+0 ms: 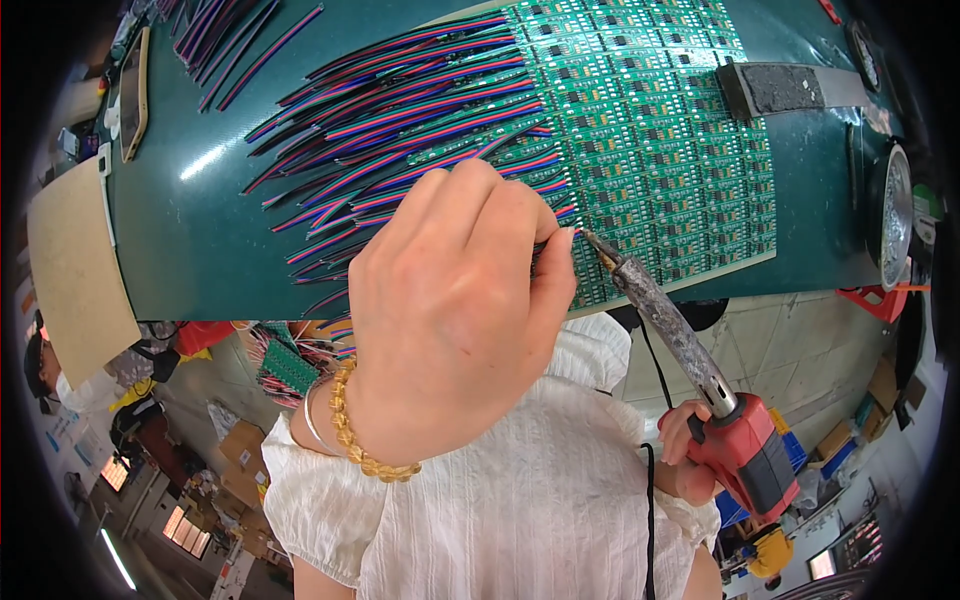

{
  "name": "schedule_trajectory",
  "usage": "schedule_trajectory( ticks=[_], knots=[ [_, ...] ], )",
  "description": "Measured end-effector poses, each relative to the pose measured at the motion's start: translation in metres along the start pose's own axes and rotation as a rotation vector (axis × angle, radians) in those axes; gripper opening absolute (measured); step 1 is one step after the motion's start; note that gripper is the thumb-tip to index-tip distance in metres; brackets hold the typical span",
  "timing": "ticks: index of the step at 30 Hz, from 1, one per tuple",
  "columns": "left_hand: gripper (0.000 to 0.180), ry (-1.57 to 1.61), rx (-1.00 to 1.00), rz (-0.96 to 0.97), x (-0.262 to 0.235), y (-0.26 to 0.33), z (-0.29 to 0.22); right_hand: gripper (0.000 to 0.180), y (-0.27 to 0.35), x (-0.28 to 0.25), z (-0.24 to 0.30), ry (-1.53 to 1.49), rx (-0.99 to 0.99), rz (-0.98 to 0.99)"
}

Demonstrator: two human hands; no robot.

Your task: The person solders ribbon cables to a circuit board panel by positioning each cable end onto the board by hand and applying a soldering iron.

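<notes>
My left hand (455, 290) is closed in a pinch at the left edge of a large green circuit board panel (690, 160), thumb and forefinger together on a thin wire end. The hand covers most of that wire. Rows of multicoloured ribbon wires (420, 115), black, green, red and blue, fan out leftward from the panel's edge. My right hand (682, 435) is wrapped round the red and black handle of a soldering iron (668, 322). The iron slants up to the left, its tip beside my left fingertips at the wire joints.
A grey metal bar (775, 90) lies across the panel's right side. Further right stands a round metal bowl (893, 215). Loose wires (235, 40), a phone (134, 95) and a tan board (80, 275) are at the left. A black cord (650, 520) hangs beside my body.
</notes>
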State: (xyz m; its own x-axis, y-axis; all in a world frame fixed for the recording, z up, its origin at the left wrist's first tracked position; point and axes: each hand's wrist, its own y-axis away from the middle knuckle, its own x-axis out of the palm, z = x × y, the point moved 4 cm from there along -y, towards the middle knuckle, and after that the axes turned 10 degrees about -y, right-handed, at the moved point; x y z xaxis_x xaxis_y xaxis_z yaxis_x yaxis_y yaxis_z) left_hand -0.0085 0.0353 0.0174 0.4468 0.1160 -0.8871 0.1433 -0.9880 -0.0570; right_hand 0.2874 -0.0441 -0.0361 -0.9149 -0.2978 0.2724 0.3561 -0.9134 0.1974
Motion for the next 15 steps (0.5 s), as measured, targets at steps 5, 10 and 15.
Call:
schedule_trajectory(
  ticks=[5,10,15],
  knots=[
    [0.014,0.000,0.003,-0.002,0.001,0.000,0.000,0.049,0.005,-0.008,-0.002,-0.086,-0.125,0.085],
    [0.015,-0.023,0.009,-0.046,0.004,0.003,-0.001,0.049,0.006,-0.009,0.007,-0.058,0.452,-0.102],
    [0.016,-0.039,0.030,-0.074,0.004,0.003,-0.001,0.057,0.000,0.011,0.010,-0.085,0.427,-0.099]
  ],
)
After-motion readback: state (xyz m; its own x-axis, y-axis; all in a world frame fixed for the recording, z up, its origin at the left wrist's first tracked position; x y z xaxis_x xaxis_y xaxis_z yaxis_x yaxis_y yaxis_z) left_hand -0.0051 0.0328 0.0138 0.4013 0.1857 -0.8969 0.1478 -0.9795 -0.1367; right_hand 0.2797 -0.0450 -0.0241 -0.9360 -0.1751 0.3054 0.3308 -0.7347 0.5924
